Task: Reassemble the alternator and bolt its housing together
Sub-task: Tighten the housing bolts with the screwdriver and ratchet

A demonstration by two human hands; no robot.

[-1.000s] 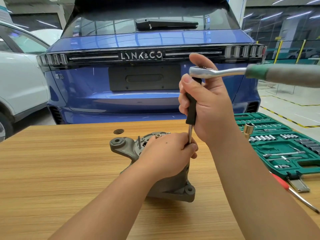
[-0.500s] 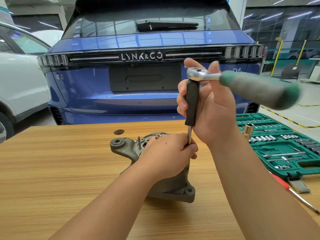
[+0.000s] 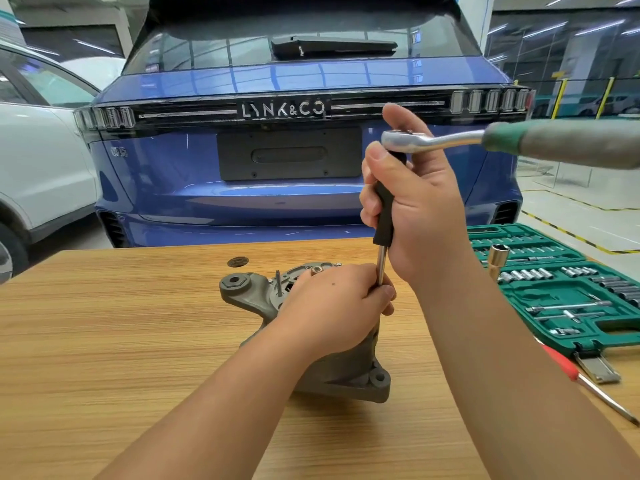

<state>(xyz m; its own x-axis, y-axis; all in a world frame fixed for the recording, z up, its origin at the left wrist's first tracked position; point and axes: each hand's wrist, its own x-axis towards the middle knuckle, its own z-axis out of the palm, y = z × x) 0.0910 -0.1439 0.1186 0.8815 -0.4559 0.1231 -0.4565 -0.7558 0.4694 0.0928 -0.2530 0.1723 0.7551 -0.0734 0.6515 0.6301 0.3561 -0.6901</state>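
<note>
The left hand [image 3: 332, 303] fingers pinch the extension shaft [image 3: 381, 268] to steady it on the alternator [image 3: 249, 292], while the right hand [image 3: 415, 209] fingers wrap the ratchet [image 3: 426, 142] stem to turn it.

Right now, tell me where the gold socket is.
In the head view, the gold socket stands upright at the right of the table, on the near-left part of the green tool case, just beyond the right hand.

A grey alternator [image 3: 311, 372] is sitting on a tan, wood-grained table [image 3: 104, 341]. The ratchet [image 3: 450, 142] is showing a silver head and green handle above a black extension [image 3: 384, 216]. A green socket case [image 3: 568, 289] and red screwdriver [image 3: 561, 365] are lying right; a blue car [image 3: 294, 188] and white car [image 3: 41, 168] are standing far.
</note>
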